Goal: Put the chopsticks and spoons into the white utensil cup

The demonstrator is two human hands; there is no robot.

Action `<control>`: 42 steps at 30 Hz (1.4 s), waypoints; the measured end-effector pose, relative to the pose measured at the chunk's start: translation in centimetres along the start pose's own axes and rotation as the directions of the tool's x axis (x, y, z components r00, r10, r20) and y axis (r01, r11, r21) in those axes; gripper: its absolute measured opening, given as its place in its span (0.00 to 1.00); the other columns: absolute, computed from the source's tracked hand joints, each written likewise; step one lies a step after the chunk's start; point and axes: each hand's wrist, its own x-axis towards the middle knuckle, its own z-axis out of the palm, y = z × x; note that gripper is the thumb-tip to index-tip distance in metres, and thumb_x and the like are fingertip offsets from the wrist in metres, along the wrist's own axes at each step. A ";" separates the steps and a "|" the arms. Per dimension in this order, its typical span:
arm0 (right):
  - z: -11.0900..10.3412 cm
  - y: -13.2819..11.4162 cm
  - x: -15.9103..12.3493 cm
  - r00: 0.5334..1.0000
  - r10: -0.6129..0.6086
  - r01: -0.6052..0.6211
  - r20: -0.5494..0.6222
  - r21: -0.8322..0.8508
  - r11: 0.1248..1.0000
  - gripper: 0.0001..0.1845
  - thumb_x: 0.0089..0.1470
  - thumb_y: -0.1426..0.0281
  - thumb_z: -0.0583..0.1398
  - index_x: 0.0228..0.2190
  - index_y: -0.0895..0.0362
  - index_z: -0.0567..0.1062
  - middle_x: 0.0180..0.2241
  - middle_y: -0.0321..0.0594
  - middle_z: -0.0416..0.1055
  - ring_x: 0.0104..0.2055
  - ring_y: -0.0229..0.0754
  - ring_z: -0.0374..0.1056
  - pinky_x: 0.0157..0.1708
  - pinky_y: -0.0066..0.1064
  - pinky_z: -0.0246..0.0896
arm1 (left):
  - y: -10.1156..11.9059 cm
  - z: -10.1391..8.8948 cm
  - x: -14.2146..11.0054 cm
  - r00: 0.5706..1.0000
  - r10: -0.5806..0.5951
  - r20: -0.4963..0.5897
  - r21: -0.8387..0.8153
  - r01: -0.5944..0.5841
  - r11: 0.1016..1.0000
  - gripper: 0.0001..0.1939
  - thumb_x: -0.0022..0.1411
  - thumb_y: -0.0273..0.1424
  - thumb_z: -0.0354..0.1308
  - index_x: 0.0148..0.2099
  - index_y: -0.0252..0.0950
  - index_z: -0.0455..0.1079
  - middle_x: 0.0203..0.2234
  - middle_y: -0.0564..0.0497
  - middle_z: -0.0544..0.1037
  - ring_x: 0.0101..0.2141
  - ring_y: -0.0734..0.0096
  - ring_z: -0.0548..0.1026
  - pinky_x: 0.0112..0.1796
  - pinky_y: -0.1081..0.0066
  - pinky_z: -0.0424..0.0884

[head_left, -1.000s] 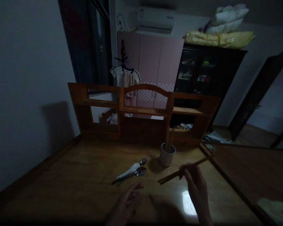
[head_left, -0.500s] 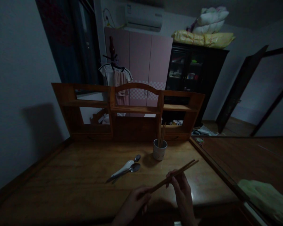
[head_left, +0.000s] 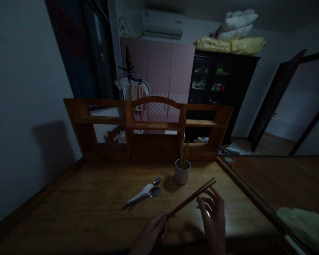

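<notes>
There are three spoons, one cup and two held chopsticks.

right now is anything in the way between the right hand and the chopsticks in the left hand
Nothing visible: the right hand is right by the far end of the chopsticks, though contact is unclear. The cup and spoons lie beyond the left hand, outside that gap.
</notes>
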 end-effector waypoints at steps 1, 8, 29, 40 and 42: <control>-0.2 0.0 0.0 0.996 -0.063 0.059 -0.060 -0.071 0.996 0.29 0.55 0.62 0.61 0.56 0.52 0.60 0.50 0.48 0.67 0.37 0.43 0.71 0.31 0.34 0.71 | -0.1 0.0 0.0 1.000 0.005 0.003 -0.009 -0.005 1.000 0.25 0.61 0.50 0.52 0.47 0.34 0.71 0.24 0.56 0.65 0.23 0.78 0.60 0.24 0.77 0.53; -0.1 0.2 -0.5 0.886 -0.460 0.435 0.058 -0.445 0.782 0.21 0.60 0.72 0.55 0.54 0.47 0.69 0.59 0.46 0.58 0.47 0.48 0.68 0.41 0.42 0.71 | 0.7 0.2 -0.1 0.999 0.017 0.027 0.012 -0.018 1.000 0.25 0.62 0.51 0.51 0.44 0.34 0.72 0.25 0.54 0.66 0.22 0.78 0.60 0.23 0.76 0.52; -2.9 4.9 0.0 0.632 -0.430 0.756 0.645 -0.392 0.523 0.37 0.47 0.87 0.48 0.56 0.52 0.68 0.45 0.45 0.74 0.46 0.46 0.71 0.41 0.37 0.72 | 1.7 0.5 -0.2 0.998 -0.035 0.046 -0.043 0.037 0.998 0.39 0.59 0.58 0.45 0.60 0.34 0.58 0.27 0.47 0.79 0.14 0.82 0.53 0.17 0.77 0.44; -3.9 -2.5 2.2 0.843 -0.411 0.525 0.346 -0.368 0.767 0.12 0.60 0.72 0.57 0.46 0.52 0.72 0.41 0.43 0.76 0.41 0.44 0.73 0.39 0.31 0.69 | 1.2 0.6 0.6 0.999 0.010 -0.033 -0.022 -0.010 1.000 0.27 0.61 0.51 0.52 0.47 0.33 0.73 0.31 0.46 0.79 0.20 0.78 0.69 0.22 0.77 0.64; -3.1 -4.3 2.4 0.886 -0.249 0.390 0.390 -0.338 0.857 0.09 0.61 0.68 0.58 0.44 0.52 0.73 0.39 0.41 0.77 0.38 0.42 0.74 0.36 0.28 0.68 | 1.5 1.0 0.8 0.995 0.050 -0.088 0.044 -0.046 0.998 0.24 0.59 0.48 0.56 0.48 0.35 0.74 0.41 0.44 0.80 0.35 0.67 0.76 0.35 0.71 0.72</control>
